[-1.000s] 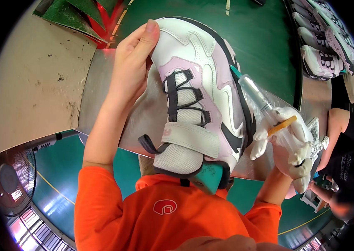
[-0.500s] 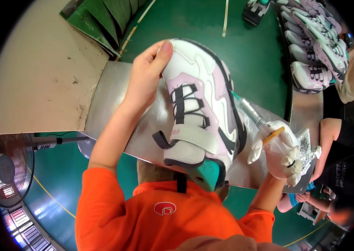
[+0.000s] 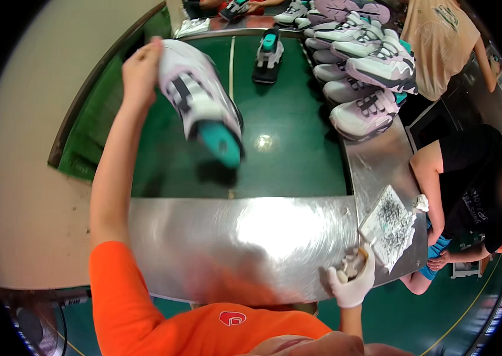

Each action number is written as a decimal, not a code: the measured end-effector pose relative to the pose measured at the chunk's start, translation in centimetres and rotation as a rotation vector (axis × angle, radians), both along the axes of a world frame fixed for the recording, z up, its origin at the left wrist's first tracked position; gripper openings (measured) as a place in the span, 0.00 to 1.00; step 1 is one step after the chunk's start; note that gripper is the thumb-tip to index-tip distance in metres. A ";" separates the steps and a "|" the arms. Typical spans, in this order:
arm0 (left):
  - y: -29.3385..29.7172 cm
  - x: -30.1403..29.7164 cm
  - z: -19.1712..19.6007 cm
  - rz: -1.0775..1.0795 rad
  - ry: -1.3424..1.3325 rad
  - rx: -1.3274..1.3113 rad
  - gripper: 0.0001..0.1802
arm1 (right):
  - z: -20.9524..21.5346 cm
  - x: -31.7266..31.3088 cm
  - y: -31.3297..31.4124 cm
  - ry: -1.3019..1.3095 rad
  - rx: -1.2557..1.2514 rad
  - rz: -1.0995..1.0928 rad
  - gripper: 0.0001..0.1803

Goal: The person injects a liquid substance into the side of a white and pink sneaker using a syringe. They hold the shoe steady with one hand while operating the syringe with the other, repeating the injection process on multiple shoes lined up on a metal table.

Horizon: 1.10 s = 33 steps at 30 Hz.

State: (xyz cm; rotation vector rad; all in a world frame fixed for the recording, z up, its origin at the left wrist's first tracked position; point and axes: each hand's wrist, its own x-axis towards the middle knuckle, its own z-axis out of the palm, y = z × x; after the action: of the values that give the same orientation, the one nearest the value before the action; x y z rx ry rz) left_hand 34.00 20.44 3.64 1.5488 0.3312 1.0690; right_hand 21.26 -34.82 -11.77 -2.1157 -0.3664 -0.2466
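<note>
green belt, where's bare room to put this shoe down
Free: the green belt below the lone shoe, between the held shoe in the left hand and the shoe row. The steel table is also bare up to the speckled tray. Crowded: the belt's right edge.

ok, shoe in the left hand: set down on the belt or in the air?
In the air. The left hand holds the shoe tilted above the green belt, its shadow below.

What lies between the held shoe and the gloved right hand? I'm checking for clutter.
In the head view, only bare green belt and shiny metal table separate the shoe from the right hand.
</note>
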 end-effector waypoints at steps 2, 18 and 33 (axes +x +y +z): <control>3.3 3.8 -0.5 0.207 -0.148 -0.232 0.20 | -0.5 -0.3 0.3 0.017 0.129 -0.118 0.50; -8.9 18.9 -14.3 -0.534 0.810 -0.179 0.33 | -0.9 -0.9 0.1 0.068 0.052 -0.259 0.55; -31.8 5.1 -1.9 -0.962 0.091 -0.680 0.25 | -0.6 3.2 -0.9 0.254 0.693 -0.149 0.44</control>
State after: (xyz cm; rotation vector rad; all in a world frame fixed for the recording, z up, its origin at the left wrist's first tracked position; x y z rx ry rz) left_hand 39.14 -11.36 1.71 0.9306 -0.0236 0.0907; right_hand 24.50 -35.73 -12.33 -1.4633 0.0354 -0.1568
